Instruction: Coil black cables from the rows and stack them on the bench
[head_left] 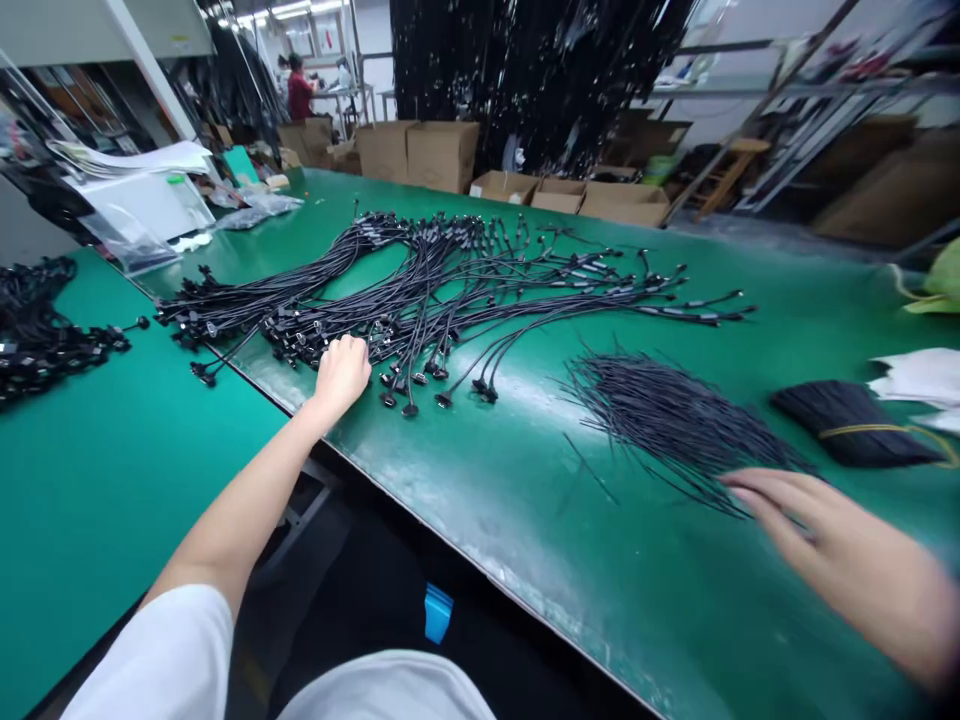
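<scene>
My left hand (343, 374) is closed, its curled fingers down among the plug ends of a pile of black cables (405, 300) on the green table. The fingertips are hidden behind the back of the hand, at the cable ends. At the right, my right hand (814, 525) is slightly blurred, with thumb and fingers drawn together. Its fingertips are at the near edge of a loose heap of thin black ties (675, 415); whether a strand is between them is not clear. One or two stray ties (590, 468) lie left of the heap.
A bundle of black strands (851, 425) bound with a yellow band lies at the right. More black cables (52, 335) rest at the far left. Cardboard boxes (439, 157) stand beyond the table's far edge. A person (300, 92) sits in the background.
</scene>
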